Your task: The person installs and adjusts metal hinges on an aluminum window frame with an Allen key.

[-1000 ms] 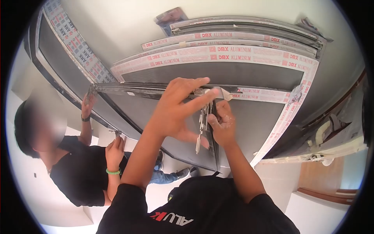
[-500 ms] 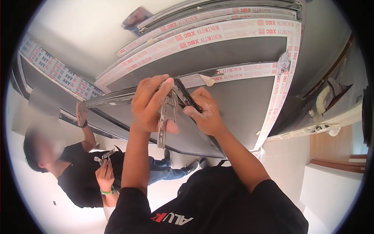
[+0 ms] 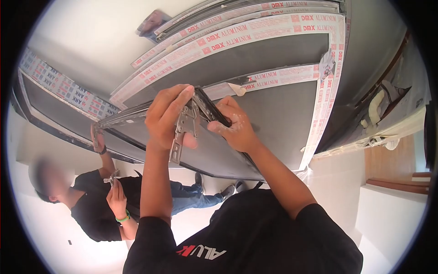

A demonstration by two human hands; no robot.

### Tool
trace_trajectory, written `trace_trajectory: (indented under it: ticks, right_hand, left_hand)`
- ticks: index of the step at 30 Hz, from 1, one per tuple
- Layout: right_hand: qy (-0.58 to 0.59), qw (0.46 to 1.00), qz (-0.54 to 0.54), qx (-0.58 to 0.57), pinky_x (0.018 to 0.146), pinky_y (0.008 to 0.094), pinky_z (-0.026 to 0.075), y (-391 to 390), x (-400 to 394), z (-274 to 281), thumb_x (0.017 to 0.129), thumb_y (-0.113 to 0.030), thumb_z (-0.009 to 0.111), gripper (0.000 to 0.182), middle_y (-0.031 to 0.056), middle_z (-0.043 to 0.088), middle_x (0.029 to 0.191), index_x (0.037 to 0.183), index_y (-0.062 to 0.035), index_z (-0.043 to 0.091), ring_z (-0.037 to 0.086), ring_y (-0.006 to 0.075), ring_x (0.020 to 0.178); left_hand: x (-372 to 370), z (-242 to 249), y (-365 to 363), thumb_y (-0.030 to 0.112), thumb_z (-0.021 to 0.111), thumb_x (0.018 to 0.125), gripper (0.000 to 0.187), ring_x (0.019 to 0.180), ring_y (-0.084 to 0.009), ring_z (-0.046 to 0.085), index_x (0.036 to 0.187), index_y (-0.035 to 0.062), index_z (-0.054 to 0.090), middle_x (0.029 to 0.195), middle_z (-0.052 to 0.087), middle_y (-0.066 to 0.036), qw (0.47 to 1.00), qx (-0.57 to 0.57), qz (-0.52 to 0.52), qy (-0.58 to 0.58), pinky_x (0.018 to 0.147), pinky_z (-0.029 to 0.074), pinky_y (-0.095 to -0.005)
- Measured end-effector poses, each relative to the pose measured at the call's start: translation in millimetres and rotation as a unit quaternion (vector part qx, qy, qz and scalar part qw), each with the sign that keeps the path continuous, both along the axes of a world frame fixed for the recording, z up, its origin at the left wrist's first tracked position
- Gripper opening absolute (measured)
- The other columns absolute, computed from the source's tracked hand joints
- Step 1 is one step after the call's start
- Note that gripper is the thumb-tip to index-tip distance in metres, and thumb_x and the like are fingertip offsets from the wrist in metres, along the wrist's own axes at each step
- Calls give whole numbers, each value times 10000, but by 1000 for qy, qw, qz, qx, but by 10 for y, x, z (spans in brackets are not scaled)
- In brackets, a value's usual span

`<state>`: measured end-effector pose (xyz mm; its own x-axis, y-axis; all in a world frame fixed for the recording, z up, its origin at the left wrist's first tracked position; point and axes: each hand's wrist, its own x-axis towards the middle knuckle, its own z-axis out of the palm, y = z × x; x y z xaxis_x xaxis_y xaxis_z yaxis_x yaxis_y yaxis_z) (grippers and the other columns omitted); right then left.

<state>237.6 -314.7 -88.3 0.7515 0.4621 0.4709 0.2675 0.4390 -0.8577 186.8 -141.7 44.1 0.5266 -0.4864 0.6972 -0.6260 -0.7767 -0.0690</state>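
My left hand [image 3: 162,116] is closed at the upper corner of a dark window frame [image 3: 209,104], with a slotted metal hinge bracket [image 3: 176,148] in its fingers. The bracket hangs down beneath that corner, slightly tilted, with the thumb behind it. On the other side of the corner, my right hand [image 3: 235,125] wraps round the frame's edge, its thumb lying along the profile. Whitish dust marks this hand. Both hands are close together, and my fingers partly cover the bracket's upper end.
At left, a co-worker's hand [image 3: 97,138] supports the frame's far end; their other hand [image 3: 117,200] holds a small metal part [image 3: 111,178]. Behind lean several frames with DMX ALUMINUM tape [image 3: 246,34]. An AMK-taped frame [image 3: 68,84] stands left, a cluttered covered surface [image 3: 376,123] right.
My hands have shifted slightly left, and the bracket's lower end has swung left. The co-worker's hand with the small metal part has moved up and left. Both my grips stay closed.
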Motion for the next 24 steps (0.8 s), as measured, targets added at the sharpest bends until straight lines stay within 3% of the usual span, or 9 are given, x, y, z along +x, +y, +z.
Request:
trace_trajectory:
  ticks: [6,8,9,11,15,20,22,24]
  right_hand:
    - [-5,999,-26,20,830,330,459,47,-80,-43,894,-330,810,404,58,531,977,1146,-31,708,536,195,915]
    - [-55,989,-138,8,789,334,464,50,-163,-54,885,-335,818,474,62,534,984,1229,-44,672,533,191,874]
    - [-56,989,-140,8,789,334,464,52,-188,-52,885,-335,818,474,62,534,984,1229,-44,672,533,191,874]
    - [-74,971,-226,-6,705,336,465,55,-246,-65,874,-336,828,562,76,547,948,1305,-43,619,538,193,799]
    - [-127,959,-253,-5,630,337,454,181,-206,-136,862,-330,836,594,91,554,875,1308,-17,599,535,205,725]
    - [-191,937,-292,26,598,360,448,209,-223,-163,879,-288,811,476,117,563,815,1187,17,614,542,242,689]
    - [-183,950,-252,-18,599,370,448,100,-314,-59,888,-270,797,422,125,567,820,1142,13,614,552,254,694]
    - [-172,961,-209,-62,599,381,448,-17,-450,74,897,-252,783,370,133,572,825,1096,10,614,562,265,698]
  left_hand:
    - [-42,34,-51,789,609,828,921,935,-351,703,1193,-50,707,1092,704,-228,999,-20,12,29,806,566,-391]
    - [-101,-22,-102,774,606,851,890,975,-355,697,1191,-42,710,1118,703,-228,997,-61,23,39,845,557,-406]
    - [-107,-43,-120,759,603,874,861,1016,-359,692,1190,-34,714,1144,701,-228,993,-101,33,48,884,548,-420]
    - [-78,-66,-121,749,576,899,847,1044,-366,681,1202,-30,710,1167,696,-228,994,-94,37,43,926,528,-440]
    - [-77,-177,-107,722,493,959,826,1121,-395,663,1259,-25,678,1224,685,-234,992,-113,47,33,1031,475,-489]
    - [-153,-297,-119,667,432,1014,772,1189,-413,648,1298,-23,632,1271,671,-242,990,-138,42,-2,1079,450,-519]
    - [-206,-351,-173,637,429,1030,738,1208,-420,641,1303,-22,620,1281,663,-259,988,-153,24,-19,1089,443,-529]
    - [-334,-425,-295,570,457,1046,658,1202,-421,638,1316,-18,579,1263,657,-297,956,-285,-64,-12,1087,448,-526]
